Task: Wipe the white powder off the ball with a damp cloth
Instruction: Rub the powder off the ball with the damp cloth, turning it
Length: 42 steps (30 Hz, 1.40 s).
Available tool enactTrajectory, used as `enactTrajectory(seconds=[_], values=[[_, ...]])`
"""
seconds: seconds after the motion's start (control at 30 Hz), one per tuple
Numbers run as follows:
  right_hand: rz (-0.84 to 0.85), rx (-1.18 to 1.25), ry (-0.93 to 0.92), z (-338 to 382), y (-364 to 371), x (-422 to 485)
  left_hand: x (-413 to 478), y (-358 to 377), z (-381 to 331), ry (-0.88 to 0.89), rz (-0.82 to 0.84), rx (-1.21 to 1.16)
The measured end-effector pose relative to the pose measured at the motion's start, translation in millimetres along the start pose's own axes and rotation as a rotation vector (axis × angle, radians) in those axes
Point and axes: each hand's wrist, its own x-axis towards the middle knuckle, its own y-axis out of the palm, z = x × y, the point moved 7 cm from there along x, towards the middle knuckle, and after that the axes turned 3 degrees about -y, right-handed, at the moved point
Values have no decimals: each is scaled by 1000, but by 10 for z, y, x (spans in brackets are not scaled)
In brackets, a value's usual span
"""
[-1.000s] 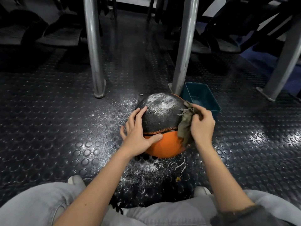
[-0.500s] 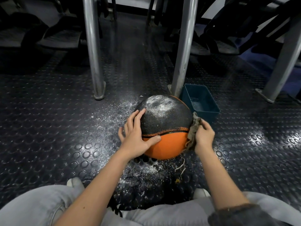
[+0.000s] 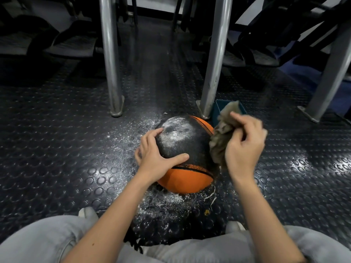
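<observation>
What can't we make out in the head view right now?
Head view:
Blue bin: mostly hidden behind the cloth and right hand; contents unseen.
Ball: right flank covered by the cloth, left by the left hand; surface there unseen.
Cloth dampness: not visible.
Right hand: motion-blurred.

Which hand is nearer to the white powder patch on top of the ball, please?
The left hand: its fingertips rest at the edge of the powder patch on the ball. The right hand holds the cloth beside the ball's right side.

Powder-dusted black-orange ball [image 3: 187, 149] on floor; crumpled, perhaps damp, cloth [image 3: 221, 133] beside it.
</observation>
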Motion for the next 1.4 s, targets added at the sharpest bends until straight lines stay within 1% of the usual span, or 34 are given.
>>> enactTrajectory(seconds=[0.03, 0.07, 0.1, 0.17, 0.2, 0.23, 0.27, 0.3, 0.33, 0.37, 0.43, 0.47, 0.53, 0.57, 0.6, 0.63, 0.7, 0.73, 0.77, 0.8, 0.83, 0.87, 0.9, 0.97, 1.03, 1.07, 1.1, 1.17, 1.23, 1.3, 1.33, 1.4], values=[[-35, -3, -27, 8, -29, 59, -5, 17, -21, 17, 31, 2], [-11, -14, -46, -8, -12, 67, -9, 41, -47, 35, 59, 12], [81, -42, -62, -52, 63, 23, -11, 68, -79, 57, 82, 30], [389, -111, -19, -268, 271, -194, -28, 121, -132, 101, 106, 75], [452, -108, 21, -355, 299, -258, -36, 133, -136, 109, 111, 89], [417, -78, 60, -388, 258, -229, -37, 137, -133, 105, 117, 92], [329, -46, 83, -380, 171, -158, -38, 136, -123, 97, 125, 88], [238, -38, 76, -350, 85, -85, -33, 130, -113, 92, 133, 82], [188, -44, 49, -336, 43, -34, -17, 130, -103, 92, 141, 76], [207, -47, 33, -353, 72, -26, -1, 125, -94, 90, 149, 76], [361, -49, 36, -429, 247, -173, 30, 113, -66, 76, 162, 79], [405, -42, 35, -468, 310, -259, 39, 103, -46, 64, 166, 73], [390, -18, 57, -497, 339, -279, 44, 78, -26, 53, 164, 78], [363, -1, 122, -532, 324, -255, 33, 70, -24, 52, 157, 98], [332, 10, 238, -657, 304, -243, 19, 65, -33, 55, 142, 133], [314, 34, 415, -877, 294, -269, -12, 68, -42, 63, 116, 189], [281, 169, 921, -1318, 278, -527, -120, 113, -90, 93, 56, 334], [266, 264, 1141, -1419, 283, -701, -180, 139, -121, 98, 29, 384], [219, 333, 1299, -1462, 267, -845, -248, 177, -133, 86, 10, 401], [163, 366, 1369, -1447, 250, -910, -310, 207, -139, 64, -4, 401], [120, 383, 1357, -1428, 260, -890, -350, 230, -145, 45, -24, 390], [95, 368, 1270, -1379, 264, -809, -382, 246, -151, 25, -42, 381], [111, 290, 1120, -1296, 244, -698, -411, 265, -162, 7, -56, 380], [199, 101, 763, -986, 200, -494, -449, 292, -175, -17, -89, 381], [282, -4, 433, -653, 215, -460, -463, 289, -165, -29, -117, 367], [294, -29, 317, -527, 212, -465, -482, 278, -163, -19, -135, 365], [292, -37, 252, -464, 206, -466, -515, 243, -176, 12, -163, 366], [260, -13, 229, -510, 191, -440, -599, 208, -219, 103, -188, 371], [259, -5, 258, -646, 200, -372, -696, 254, -229, 184, -130, 382], [315, 66, 309, -745, 251, -257, -718, 278, -258, 255, -88, 375], [346, 133, 340, -773, 290, -193, -650, 242, -285, 280, -95, 342], [413, 248, 397, -818, 377, -90, -397, 96, -319, 291, -94, 259]])
